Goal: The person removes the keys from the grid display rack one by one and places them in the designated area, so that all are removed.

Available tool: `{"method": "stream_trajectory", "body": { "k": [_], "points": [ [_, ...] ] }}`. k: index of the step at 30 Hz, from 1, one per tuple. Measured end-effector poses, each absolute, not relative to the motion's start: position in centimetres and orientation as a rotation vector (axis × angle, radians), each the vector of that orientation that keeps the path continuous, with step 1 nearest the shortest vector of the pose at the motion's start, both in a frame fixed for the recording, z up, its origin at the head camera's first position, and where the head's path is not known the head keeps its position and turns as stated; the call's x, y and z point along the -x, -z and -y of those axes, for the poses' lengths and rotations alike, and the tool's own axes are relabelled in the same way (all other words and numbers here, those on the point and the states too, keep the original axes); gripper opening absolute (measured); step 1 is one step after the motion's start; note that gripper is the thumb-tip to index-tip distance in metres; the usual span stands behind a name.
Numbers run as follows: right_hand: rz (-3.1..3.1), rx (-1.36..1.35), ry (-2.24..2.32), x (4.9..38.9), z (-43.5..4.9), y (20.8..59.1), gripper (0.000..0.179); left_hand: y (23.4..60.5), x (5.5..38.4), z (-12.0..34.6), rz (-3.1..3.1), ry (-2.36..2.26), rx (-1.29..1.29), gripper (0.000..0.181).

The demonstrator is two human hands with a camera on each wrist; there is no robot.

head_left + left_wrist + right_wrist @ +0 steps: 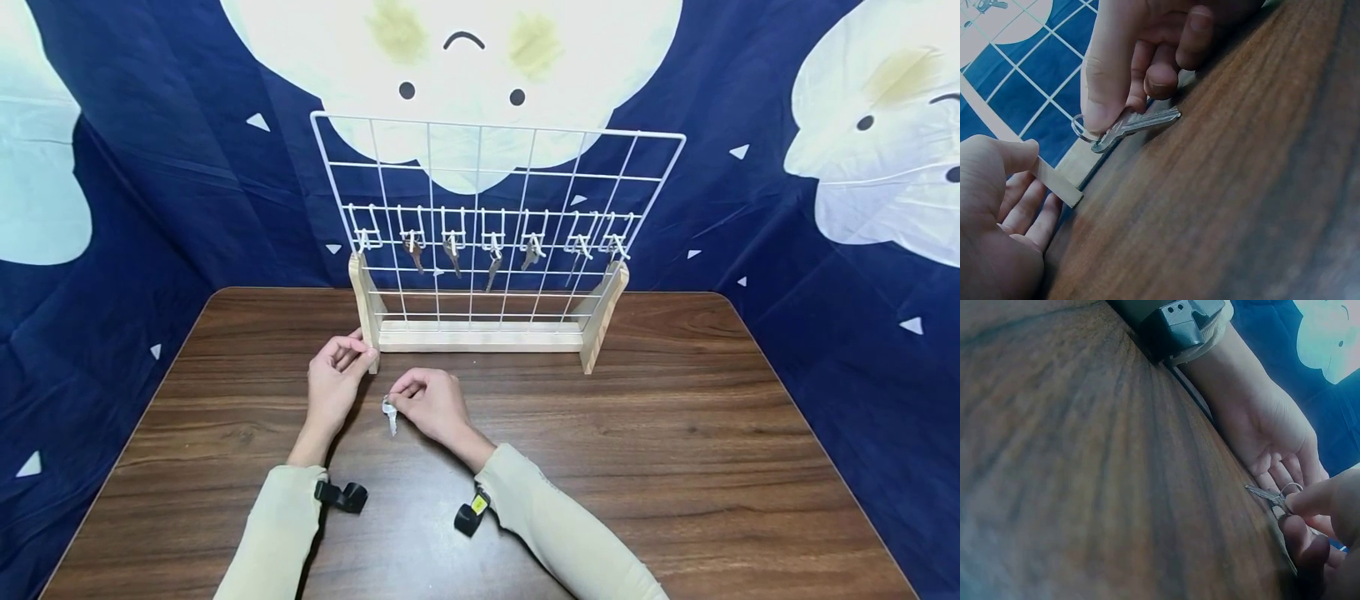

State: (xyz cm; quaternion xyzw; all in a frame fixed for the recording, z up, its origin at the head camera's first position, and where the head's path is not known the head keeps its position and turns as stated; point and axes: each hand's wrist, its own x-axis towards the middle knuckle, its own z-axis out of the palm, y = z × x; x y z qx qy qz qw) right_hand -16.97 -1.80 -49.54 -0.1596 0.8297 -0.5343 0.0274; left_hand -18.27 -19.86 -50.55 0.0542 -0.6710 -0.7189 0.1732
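Observation:
My right hand (437, 407) pinches a silver key (392, 419) between thumb and fingers, just over the table. In the left wrist view the key (1138, 127) has a small split ring (1079, 130) at its head, right by the thumb. To the left, my left hand (334, 377) grips the bottom of the left wooden leg (366, 312) of a white wire grid rack (480, 171); its thumb lies on the leg's front edge and its fingers are behind. The right wrist view also shows the key (1264, 493) in front of the left palm.
Several white hooks (363, 240) hang in a row on the grid, and keys (492, 271) dangle from most of them. A wooden base bar (480, 337) joins the two legs on the brown table (675, 467). Dark blue cloth (172, 167) with white clouds stands behind and beside it.

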Motion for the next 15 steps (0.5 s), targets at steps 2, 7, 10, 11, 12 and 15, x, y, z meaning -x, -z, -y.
{"method": "stream_trajectory", "body": {
  "k": [2, 7, 10, 11, 12, 15],
  "points": [
    [-2.611, 0.525, 1.612, 17.03, 1.77, 49.59, 0.009, 50.51, 18.24, 19.83, 1.906, 2.038, -0.152, 0.017],
    [-2.712, 0.576, 1.519, 17.15, 1.71, 49.78, 0.011, 50.47, 18.16, 19.82, 1.902, 2.043, -0.160, 0.018],
    [-2.762, 0.614, 1.468, 17.22, 1.68, 49.89, 0.011, 50.48, 18.13, 19.82, 1.893, 2.049, -0.164, 0.019],
    [-2.780, 0.629, 1.450, 17.25, 1.67, 49.90, 0.011, 50.48, 18.13, 19.82, 1.891, 2.049, -0.164, 0.019],
    [-2.798, 0.644, 1.431, 17.28, 1.67, 49.92, 0.011, 50.49, 18.15, 19.82, 1.893, 2.048, -0.161, 0.018],
    [-2.851, 0.683, 1.377, 17.39, 1.64, 49.92, 0.011, 50.55, 18.20, 19.83, 1.905, 2.036, -0.153, 0.017]
  ]
}}
